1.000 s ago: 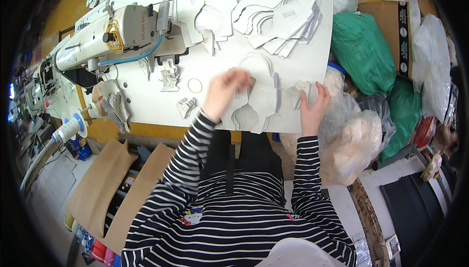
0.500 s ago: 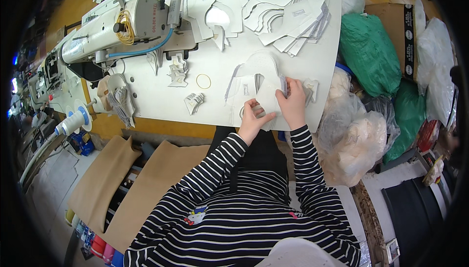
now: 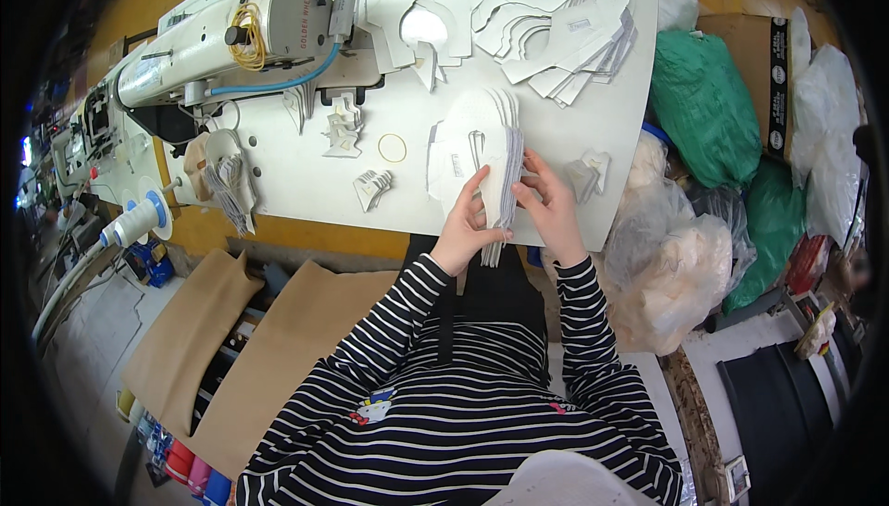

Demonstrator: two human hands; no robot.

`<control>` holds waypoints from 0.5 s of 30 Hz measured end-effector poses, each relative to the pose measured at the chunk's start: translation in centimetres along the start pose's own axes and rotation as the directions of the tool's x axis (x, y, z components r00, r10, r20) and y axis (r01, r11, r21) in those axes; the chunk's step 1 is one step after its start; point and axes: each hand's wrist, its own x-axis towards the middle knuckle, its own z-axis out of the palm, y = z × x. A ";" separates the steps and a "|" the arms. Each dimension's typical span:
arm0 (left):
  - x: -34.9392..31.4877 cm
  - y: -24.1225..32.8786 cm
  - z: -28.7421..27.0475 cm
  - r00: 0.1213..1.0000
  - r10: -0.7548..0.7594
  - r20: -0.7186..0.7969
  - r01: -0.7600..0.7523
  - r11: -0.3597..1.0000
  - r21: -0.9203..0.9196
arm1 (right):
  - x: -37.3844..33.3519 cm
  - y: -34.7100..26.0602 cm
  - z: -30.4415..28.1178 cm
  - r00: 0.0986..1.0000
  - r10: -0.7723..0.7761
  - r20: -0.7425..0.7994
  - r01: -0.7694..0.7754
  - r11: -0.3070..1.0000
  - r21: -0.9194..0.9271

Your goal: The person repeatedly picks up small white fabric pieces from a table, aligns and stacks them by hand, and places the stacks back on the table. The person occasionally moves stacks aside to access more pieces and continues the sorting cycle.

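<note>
Between my hands is a stack of white U-shaped shoe-upper pieces (image 3: 500, 149), its grey layered edges turned up toward the right. My left hand (image 3: 466, 230) grips the near end of the stack, with the thumb across the bottom and a finger stretched up along the face. On the right edge, the bent fingers and thumb of my right hand (image 3: 550, 210) press against the layers. A yellow rubber band (image 3: 392, 148) lies on the white table (image 3: 306, 193) to the left. Near it sits a small fanned bundle of white pieces (image 3: 372, 189).
A sewing machine (image 3: 227, 43) occupies the table's left side. More shoe-upper stacks (image 3: 565, 29) lie at the back, and small grey-white pieces (image 3: 587, 175) sit right of my hand. Plastic bags (image 3: 681, 270) and a green sack (image 3: 704, 108) crowd the right edge. A thread cone (image 3: 139, 226) stands left.
The stack has swung more upright and narrowed, with its layered edges now showing on the right. My left hand has shifted up against its near end, while my right hand has moved slightly down.
</note>
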 end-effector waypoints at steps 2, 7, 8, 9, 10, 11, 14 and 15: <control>0.0 0.3 -0.5 0.999 -0.026 0.019 0.027 0.997 -0.066 | -0.1 0.1 0.0 0.997 0.075 -0.018 -0.072 0.986 0.153; -0.3 -0.1 -1.2 0.999 -0.039 0.024 0.042 0.983 -0.177 | -0.6 0.0 -0.6 0.981 0.175 0.082 -0.190 0.948 0.257; -0.4 -0.2 -1.2 0.999 -0.041 0.015 0.043 0.983 -0.179 | -0.7 0.1 -0.7 0.978 0.191 0.084 -0.207 0.946 0.251; -0.4 -0.4 -1.3 0.999 -0.042 0.005 0.043 0.983 -0.181 | -0.7 0.3 -0.6 0.980 0.186 0.071 -0.198 0.945 0.262; -0.5 -0.5 -1.3 0.999 -0.037 0.003 0.037 0.981 -0.188 | -0.7 0.6 -0.6 0.982 0.181 0.058 -0.190 0.943 0.273; -0.5 -0.6 -1.3 0.999 -0.032 0.002 0.032 0.980 -0.196 | -0.7 0.9 -0.5 0.987 0.155 0.051 -0.163 0.943 0.290; -0.6 -0.9 -1.4 1.000 0.000 -0.013 -0.003 0.974 -0.225 | -0.9 2.0 -0.4 0.990 0.105 -0.092 -0.071 0.945 0.319; -0.6 -1.0 -1.4 1.000 0.014 -0.021 -0.019 0.972 -0.235 | -0.9 2.3 -0.4 0.985 0.113 -0.128 -0.083 0.972 0.220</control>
